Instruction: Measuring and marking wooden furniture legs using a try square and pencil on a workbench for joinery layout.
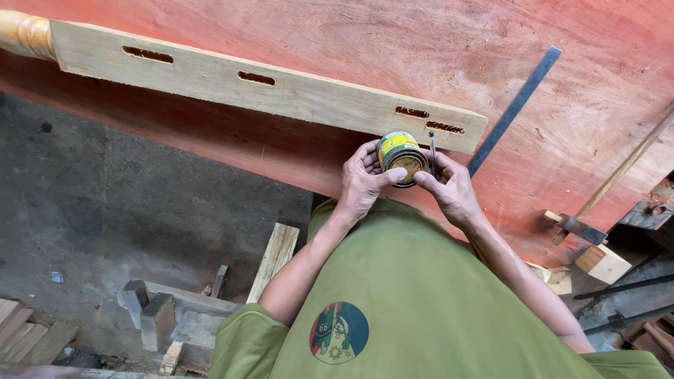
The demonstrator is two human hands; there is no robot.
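The head camera looks straight down at a person in a green shirt [421,309] who stands at a big reddish board [435,42] that works like a table. Far left, down on the grey floor [140,189], lie small wood blocks [158,316] and a pale plank [275,256], out of the way of the feet. Up on the reddish board a long pale wooden rail [232,81] lies flat, so it cannot roll, and it has four long slots cut through it. At its left end you can see a bit of a rounded, turned post [24,31]. Near the right end of the rail the two hands meet. The left hand [361,184] is curled round a small round tin [400,158] with a yellow band, fingers behind it and thumb across the front, so the tin stays steady. The tin is up off the board, just in front of the last slot in the rail. The right hand [449,191] is closed too: its fingertips press on the tin's near edge, and it also pinches a thin dark pencil-like stick [432,151] that points up. It looks as if both hands are needed because the lid is tight, but I cannot tell if the lid is on or off. Just right of the hands a long grey metal ruler [516,105] lies slanted on the board, close enough to grab. Farther right a thin wooden stick [621,172], a hammer-like tool [577,228] and a pale wood block [602,263] sit near the edge.
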